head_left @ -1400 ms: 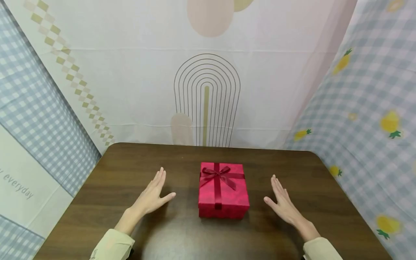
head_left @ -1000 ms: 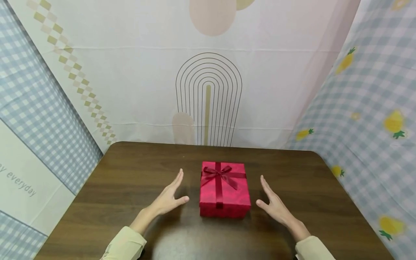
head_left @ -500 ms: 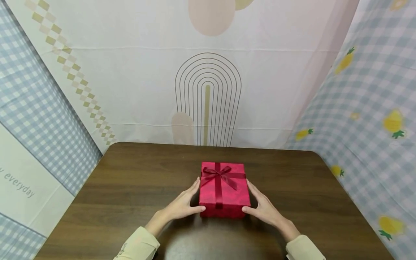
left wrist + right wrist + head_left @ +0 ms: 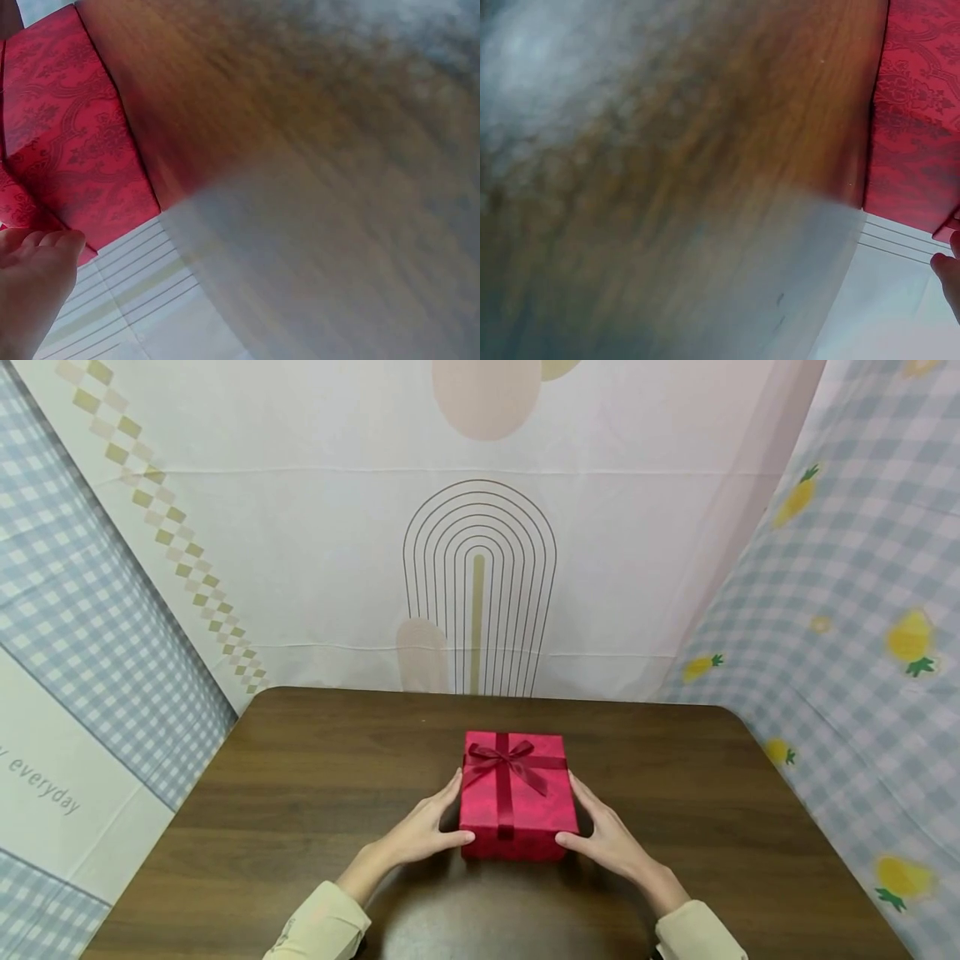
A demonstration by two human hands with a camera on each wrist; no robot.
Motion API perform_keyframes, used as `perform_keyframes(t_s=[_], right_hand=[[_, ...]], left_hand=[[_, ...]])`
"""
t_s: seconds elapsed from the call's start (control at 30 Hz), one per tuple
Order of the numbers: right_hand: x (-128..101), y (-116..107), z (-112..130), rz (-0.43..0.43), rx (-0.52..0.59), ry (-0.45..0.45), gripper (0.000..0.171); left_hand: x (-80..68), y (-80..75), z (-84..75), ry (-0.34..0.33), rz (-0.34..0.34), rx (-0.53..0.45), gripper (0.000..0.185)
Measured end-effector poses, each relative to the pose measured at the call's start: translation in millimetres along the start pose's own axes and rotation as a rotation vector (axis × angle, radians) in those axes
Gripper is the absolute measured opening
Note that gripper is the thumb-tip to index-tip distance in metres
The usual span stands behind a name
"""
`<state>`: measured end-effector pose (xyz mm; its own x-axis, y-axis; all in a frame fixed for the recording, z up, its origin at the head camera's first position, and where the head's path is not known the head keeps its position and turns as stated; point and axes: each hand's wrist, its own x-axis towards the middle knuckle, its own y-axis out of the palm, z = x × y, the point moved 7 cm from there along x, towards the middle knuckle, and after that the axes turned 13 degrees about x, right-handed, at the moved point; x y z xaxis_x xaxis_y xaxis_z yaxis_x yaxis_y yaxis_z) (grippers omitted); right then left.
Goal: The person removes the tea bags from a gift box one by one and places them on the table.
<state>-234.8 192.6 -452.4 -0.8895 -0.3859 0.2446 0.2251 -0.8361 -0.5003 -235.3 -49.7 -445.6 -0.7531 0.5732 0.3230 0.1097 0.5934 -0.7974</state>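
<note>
Two hands: both are pressing on one gift box (image 4: 517, 797), one per side, so it is sitting squeezed between them.
Left hand (image 4: 420, 835): fingers are lying straight along the box's left wall, thumb is reaching round the near left corner; flat contact, not a curled grip.
Right hand (image 4: 611, 839): mirroring it on the right wall, thumb at the near right corner, fingers straight.
Box: red patterned, resting flat on the worktop (image 4: 300, 777), centred toward the near half, lid on.
Ribbon (image 4: 510, 760): dark red bow is sitting on the lid toward the far edge, untouched; hands are staying low on the walls, clear of it.
Wrist views: showing red wall (image 4: 67, 142) and fingertips only.
Backdrop: printed cloths are hanging behind and beside.
</note>
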Motion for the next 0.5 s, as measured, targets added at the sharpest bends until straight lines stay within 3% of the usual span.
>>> perform_keyframes(t_s=[0.33,0.5], right_hand=[[2.1,-3.1,10.1,-0.031,0.001,-0.024,0.086],[3.2,-9.9,17.7,-0.055,-0.026,-0.04,0.088]], left_hand=[[2.6,-7.0,0.1,-0.091,0.077,-0.027,0.084],[5.9,-15.9,-7.0,-0.074,0.078,-0.043,0.086]])
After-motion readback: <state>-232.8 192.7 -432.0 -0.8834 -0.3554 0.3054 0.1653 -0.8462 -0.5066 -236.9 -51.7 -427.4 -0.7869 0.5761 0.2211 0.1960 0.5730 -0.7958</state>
